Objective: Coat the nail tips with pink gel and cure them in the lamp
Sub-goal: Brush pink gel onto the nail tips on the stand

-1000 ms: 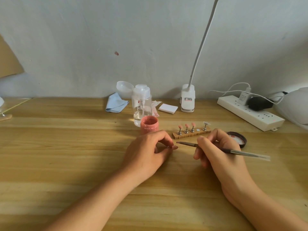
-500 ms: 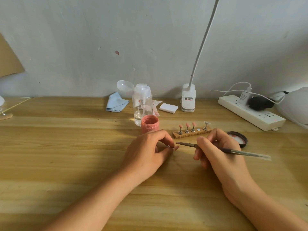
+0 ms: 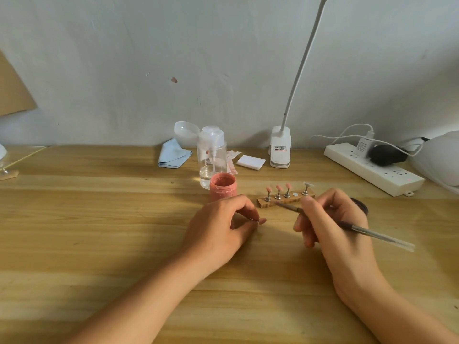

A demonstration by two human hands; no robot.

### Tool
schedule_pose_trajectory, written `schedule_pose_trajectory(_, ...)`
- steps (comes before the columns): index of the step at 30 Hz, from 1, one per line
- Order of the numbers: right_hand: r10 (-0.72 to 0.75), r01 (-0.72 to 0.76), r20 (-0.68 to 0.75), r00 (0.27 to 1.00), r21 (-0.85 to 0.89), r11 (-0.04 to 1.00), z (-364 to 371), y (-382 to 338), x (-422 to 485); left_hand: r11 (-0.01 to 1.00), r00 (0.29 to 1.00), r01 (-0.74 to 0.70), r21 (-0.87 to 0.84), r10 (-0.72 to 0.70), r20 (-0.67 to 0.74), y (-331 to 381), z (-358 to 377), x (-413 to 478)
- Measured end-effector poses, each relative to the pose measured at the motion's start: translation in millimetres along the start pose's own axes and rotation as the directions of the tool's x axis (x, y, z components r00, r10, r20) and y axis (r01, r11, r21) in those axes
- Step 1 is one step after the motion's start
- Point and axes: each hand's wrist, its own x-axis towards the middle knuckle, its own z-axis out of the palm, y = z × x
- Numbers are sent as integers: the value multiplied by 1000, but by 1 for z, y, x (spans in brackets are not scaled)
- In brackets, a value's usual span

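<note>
My left hand [image 3: 221,227] rests on the table and pinches a small metal stand with a pink-coated nail tip [image 3: 262,221] at its end. My right hand [image 3: 330,224] holds a thin gel brush [image 3: 377,235], its bristle end pointing left toward the wooden holder [image 3: 285,201]. On that holder stand three pink tips [image 3: 278,187] and one clear tip [image 3: 307,184], with one magnet spot bare. An open jar of pink gel [image 3: 222,186] sits just behind my left hand. The white curing lamp [image 3: 439,160] lies at the far right edge.
A clear pump bottle [image 3: 212,155], a blue cloth [image 3: 172,155], white wipes [image 3: 250,162] and a clip-on desk lamp [image 3: 280,150] line the back. A power strip [image 3: 372,170] with plugs runs at the right. The jar's dark lid [image 3: 360,204] hides partly behind my right hand.
My right hand has lifted the brush up and right, away from the held tip and toward the wooden holder. The left hand has stayed put.
</note>
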Motion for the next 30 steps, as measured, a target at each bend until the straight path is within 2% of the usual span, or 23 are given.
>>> schedule_pose_trajectory(2,-29,30,-54,998,19,999,-1,-2,0,1000,1000,5,-2,-5,3,0,0,0)
schedule_pose_trajectory(8,-27,30,-90,996,34,999,1,-4,0,994,999,44,-101,-44,5,0,-1,1)
schedule_pose_trajectory(10,-55,56,-109,992,9,998,1,-6,0,983,999,42,-176,-42,0,1,-1,1)
schedule_pose_trajectory(12,-144,137,-128,981,-61,989,2,-8,0,955,999,39,-294,-40,1,3,-2,2)
schedule_pose_trajectory(14,-210,195,-106,972,-131,972,1,-9,0,924,999,33,-381,-39,-7,7,-2,2)
schedule_pose_trajectory(18,-185,181,6,983,-229,956,1,-6,-2,850,999,30,-526,-31,6,14,-5,3)
schedule_pose_trajectory(22,-227,283,178,958,-424,861,0,0,-4,781,997,24,-624,23,68,25,-9,1)
schedule_pose_trajectory(30,-388,419,161,907,-431,799,3,8,-5,760,987,118,-639,-17,162,38,-9,-2)
